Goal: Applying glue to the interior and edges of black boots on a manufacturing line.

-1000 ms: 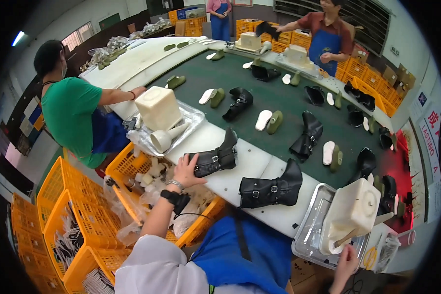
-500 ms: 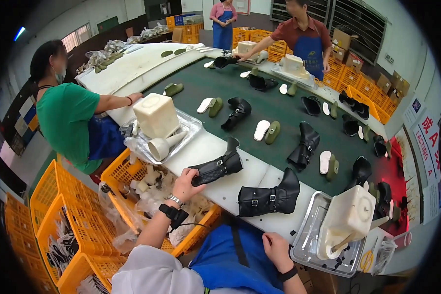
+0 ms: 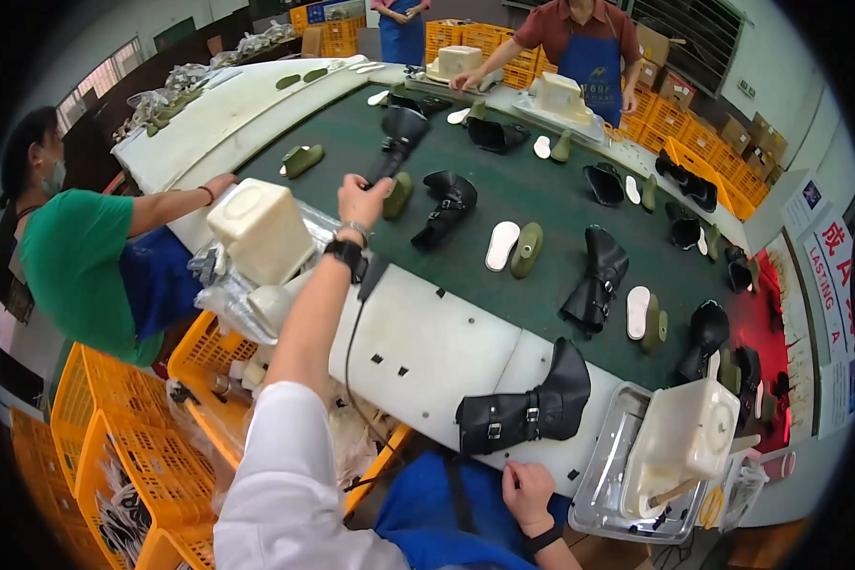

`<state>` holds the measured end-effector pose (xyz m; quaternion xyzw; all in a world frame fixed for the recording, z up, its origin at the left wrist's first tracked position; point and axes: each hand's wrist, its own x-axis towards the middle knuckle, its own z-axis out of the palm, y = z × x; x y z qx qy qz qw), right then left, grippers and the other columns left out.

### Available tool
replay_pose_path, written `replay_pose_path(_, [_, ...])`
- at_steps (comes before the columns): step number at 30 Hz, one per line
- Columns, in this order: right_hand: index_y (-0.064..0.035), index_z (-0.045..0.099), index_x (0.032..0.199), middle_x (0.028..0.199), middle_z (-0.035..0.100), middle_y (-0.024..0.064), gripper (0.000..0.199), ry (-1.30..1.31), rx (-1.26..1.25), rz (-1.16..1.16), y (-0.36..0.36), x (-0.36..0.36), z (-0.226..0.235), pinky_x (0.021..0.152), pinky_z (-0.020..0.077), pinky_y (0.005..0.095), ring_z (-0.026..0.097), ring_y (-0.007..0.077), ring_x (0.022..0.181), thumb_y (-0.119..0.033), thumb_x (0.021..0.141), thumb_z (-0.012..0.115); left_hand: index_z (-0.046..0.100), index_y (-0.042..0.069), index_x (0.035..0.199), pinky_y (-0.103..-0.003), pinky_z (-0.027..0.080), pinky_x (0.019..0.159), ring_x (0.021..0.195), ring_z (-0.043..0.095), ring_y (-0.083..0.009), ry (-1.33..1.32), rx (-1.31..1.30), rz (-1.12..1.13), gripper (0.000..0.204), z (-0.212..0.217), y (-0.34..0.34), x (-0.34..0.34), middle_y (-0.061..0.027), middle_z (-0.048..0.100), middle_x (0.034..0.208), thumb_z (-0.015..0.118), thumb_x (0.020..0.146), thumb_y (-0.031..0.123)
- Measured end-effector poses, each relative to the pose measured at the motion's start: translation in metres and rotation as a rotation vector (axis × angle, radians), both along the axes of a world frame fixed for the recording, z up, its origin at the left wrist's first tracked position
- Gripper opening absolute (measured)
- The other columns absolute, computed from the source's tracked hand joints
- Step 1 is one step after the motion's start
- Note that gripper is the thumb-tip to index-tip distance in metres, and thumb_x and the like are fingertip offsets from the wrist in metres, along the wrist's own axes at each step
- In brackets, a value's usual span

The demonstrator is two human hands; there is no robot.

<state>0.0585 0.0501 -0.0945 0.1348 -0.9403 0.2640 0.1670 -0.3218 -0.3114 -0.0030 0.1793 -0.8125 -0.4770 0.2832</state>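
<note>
My left hand (image 3: 363,201) reaches out over the green belt (image 3: 427,285), closed around the end of a black boot (image 3: 403,131). Beneath the boot lies an olive-green shoe form (image 3: 398,196), partly covered. Near the front edge of the white ledge (image 3: 427,332), my right hand (image 3: 528,496) is held low with its fingers curled in. Whether anything small sits in that hand, I cannot make out. Just beyond it, a second black boot (image 3: 524,407) with buckled straps lies on its side on the ledge.
A metal tray (image 3: 594,484) with a cream container (image 3: 682,442) stands at the right; another cream container (image 3: 261,231) stands at the left. More boots, white insoles (image 3: 503,246) and green forms line the belt. Orange crates (image 3: 142,475) fill the lower left. A person in green (image 3: 76,266) works at the left.
My left hand has carried the boot from the white ledge outward over the belt, and the boot now points away from me. My right hand stays near the ledge edge. The view has shifted slightly.
</note>
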Motion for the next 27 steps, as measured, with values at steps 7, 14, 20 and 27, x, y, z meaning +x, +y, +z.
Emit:
replay_pose_path(7, [-0.0077, 0.061, 0.075, 0.059, 0.051, 0.0070, 0.007, 0.051, 0.033, -0.087, -0.005, -0.002, -0.015, 0.048, 0.0386, 0.0349, 0.050, 0.0246, 0.053, -0.009, 0.069, 0.064, 0.043, 0.001, 0.112, -0.044, 0.041, 0.089, 0.103, 0.049, -0.0381, -0.385, -0.184, 0.487, 0.072, -0.028, -0.074, -0.091, -0.0210, 0.049, 0.110, 0.067, 0.063, 0.048])
replay_pose_path(14, [-0.0090, 0.063, 0.076, 0.065, 0.055, 0.0089, 0.007, 0.117, 0.089, -0.083, -0.014, -0.006, -0.012, 0.048, 0.0411, 0.0350, 0.051, 0.0252, 0.054, -0.012, 0.071, 0.066, 0.003, 0.018, 0.140, -0.043, 0.030, 0.101, 0.123, 0.032, -0.0412, -0.622, -0.220, 0.188, 0.108, -0.089, -0.118, -0.107, -0.0259, 0.014, 0.139, 0.071, 0.061, 0.043])
replay_pose_path(20, [-0.0108, 0.062, 0.071, 0.061, 0.057, 0.0067, 0.005, 0.007, 0.073, -0.084, -0.011, -0.008, -0.010, 0.048, 0.0425, 0.0364, 0.054, 0.0256, 0.052, -0.014, 0.069, 0.065, 0.046, 0.001, 0.121, -0.038, 0.037, 0.095, 0.112, 0.046, -0.0365, -0.117, -0.578, -0.278, 0.057, -0.020, -0.055, -0.069, -0.0218, 0.051, 0.118, 0.061, 0.074, 0.030])
replay_pose_path(27, [-0.0090, 0.060, 0.080, 0.072, 0.057, 0.0075, 0.012, 0.035, -0.098, -0.071, 0.011, 0.024, -0.007, 0.061, 0.0462, 0.0377, 0.056, 0.0263, 0.072, -0.019, 0.074, 0.058, 0.043, 0.000, 0.124, -0.030, 0.034, 0.096, 0.111, 0.048, -0.0188, -0.028, -0.113, -1.515, 0.046, 0.107, 0.175, 0.206, -0.0108, 0.054, 0.116, 0.055, 0.085, 0.021])
